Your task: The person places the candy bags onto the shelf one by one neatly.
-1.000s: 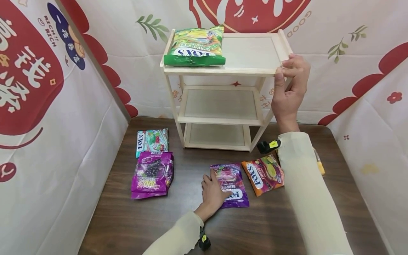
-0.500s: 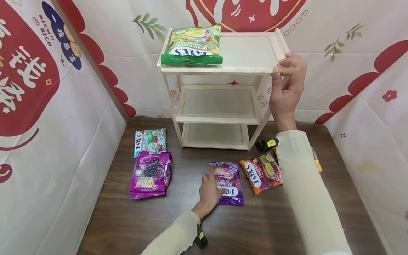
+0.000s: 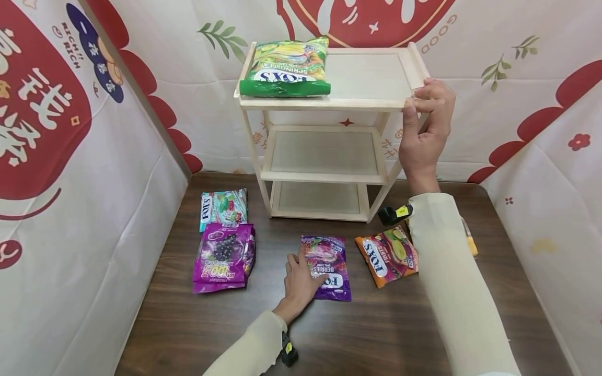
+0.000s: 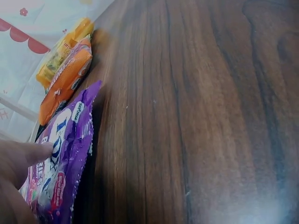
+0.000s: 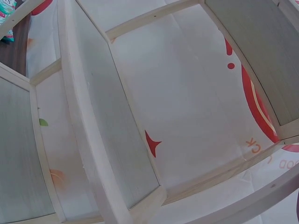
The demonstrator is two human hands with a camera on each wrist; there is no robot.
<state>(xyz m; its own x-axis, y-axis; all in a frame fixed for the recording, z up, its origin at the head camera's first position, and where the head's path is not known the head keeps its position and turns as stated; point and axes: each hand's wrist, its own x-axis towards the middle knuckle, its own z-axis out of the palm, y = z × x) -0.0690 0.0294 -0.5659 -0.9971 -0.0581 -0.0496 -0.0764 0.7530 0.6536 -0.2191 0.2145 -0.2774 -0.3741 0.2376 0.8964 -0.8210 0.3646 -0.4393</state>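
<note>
The left hand (image 3: 301, 279) lies on the left edge of the purple berry bag (image 3: 336, 263), with its fingers stretched out and its thumb over the white label. The bag is flat on the brown table (image 3: 376, 334), and its words are upside down to the person. A thin strip of table runs between its top edge and the front foot of the wooden shelf (image 3: 324, 177).

The right hand (image 3: 428, 133) pinches the shelf's top right corner, thumb in front and fingers bent over the side rail.

A small gap parts the berry bag from the orange bag (image 3: 390, 256), which sits slanted on its right. A yellow bag (image 3: 470, 237) peeks out behind the right sleeve (image 3: 451, 250). On the left, across a wide stretch of table, the grape bag (image 3: 223, 256) sits right by the teal bag (image 3: 223, 206). The green bag (image 3: 287, 70) fills the top board's left side, reaching its front edge.
</note>
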